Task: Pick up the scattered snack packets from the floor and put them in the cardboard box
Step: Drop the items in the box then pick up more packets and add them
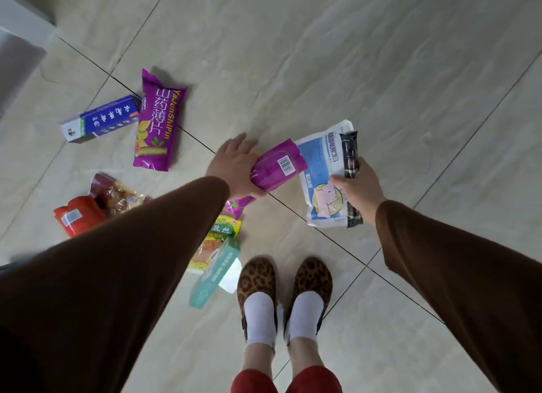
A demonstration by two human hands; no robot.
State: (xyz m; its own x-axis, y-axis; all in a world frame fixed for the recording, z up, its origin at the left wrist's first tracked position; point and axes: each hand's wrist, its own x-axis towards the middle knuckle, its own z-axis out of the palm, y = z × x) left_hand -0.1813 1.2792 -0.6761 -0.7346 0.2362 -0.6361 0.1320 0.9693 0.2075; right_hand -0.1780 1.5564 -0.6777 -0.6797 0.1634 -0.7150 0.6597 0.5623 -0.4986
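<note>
Above the floor (322, 55), left hand (234, 170) grips a purple packet (278, 170).

There were three purple foil snack packets (157, 123), two cardboard cartons, one blue (101, 120), one green (214, 272), and two leopard-print slippers (257, 275).

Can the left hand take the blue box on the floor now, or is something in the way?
Probably not yet. The left hand is already holding a purple packet, so it is full. The blue box lies uncovered beside another purple packet, with nothing on top; a free hand could likely reach it.
</note>
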